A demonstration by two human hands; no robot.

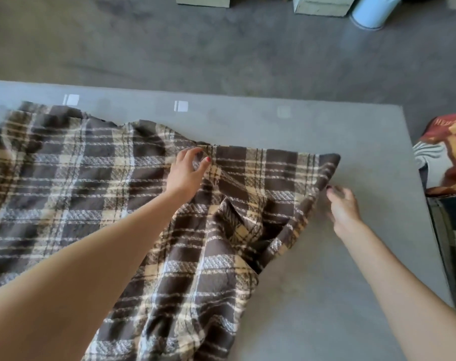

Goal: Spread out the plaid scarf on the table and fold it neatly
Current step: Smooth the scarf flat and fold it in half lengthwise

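Note:
A brown, cream and white plaid scarf [73,178] lies spread over the left and middle of the grey table [352,269], rumpled and bunched toward its right side. My left hand [186,170] pinches a fold near the scarf's far edge, thumb and fingers closed on the cloth. My right hand [342,204] is at the scarf's right edge, fingertips on the fabric there; the hand is blurred. The scarf's near part hangs over the table's front edge under my left forearm.
A red and yellow patterned cloth [448,157] lies on something past the table's right edge. Pale boxes [323,5] and a light blue bin [370,14] stand on the grey floor beyond. White tape marks [181,106] sit near the table's far edge.

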